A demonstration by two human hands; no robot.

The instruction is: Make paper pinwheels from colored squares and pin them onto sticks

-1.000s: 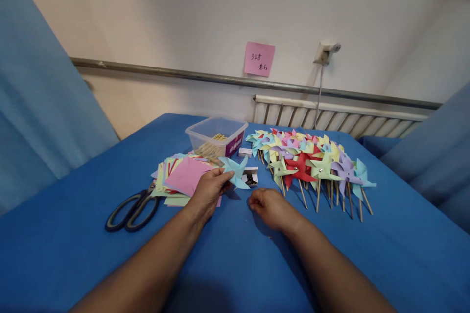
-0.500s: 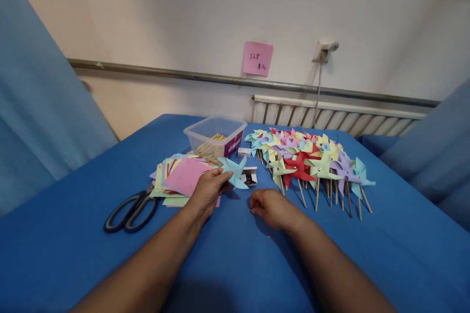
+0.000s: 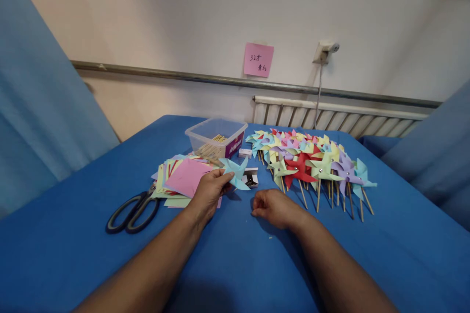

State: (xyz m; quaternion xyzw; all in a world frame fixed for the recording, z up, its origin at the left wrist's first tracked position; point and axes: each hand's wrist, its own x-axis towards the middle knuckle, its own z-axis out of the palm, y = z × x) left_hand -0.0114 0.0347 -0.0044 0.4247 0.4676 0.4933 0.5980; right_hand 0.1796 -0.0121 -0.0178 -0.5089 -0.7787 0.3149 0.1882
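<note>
A light blue paper pinwheel (image 3: 237, 171) with folded blades is pinched between the thumb and fingers of my left hand (image 3: 213, 187). No stick shows on it from here. My right hand (image 3: 273, 207) hovers or rests just right of it, fingers curled closed; what they hold, if anything, is hidden. Right behind the pinwheel lies a small open white box (image 3: 251, 177) with dark, tiny pieces in it. Beneath and left of my left hand is a stack of coloured paper squares (image 3: 187, 176), a pink one on top.
Scissors (image 3: 134, 210) lie at the left, tips under the papers. Behind stands a clear plastic tub (image 3: 205, 139) of wooden sticks, beside a small white box (image 3: 245, 153). Many finished pinwheels (image 3: 301, 168) on sticks cover the right back. A blue cloth (image 3: 235, 264) covers the table.
Hardly anything differs. The whole view has shifted very slightly; my left hand keeps the pinwheel and my right hand stays curled in about the same place.
</note>
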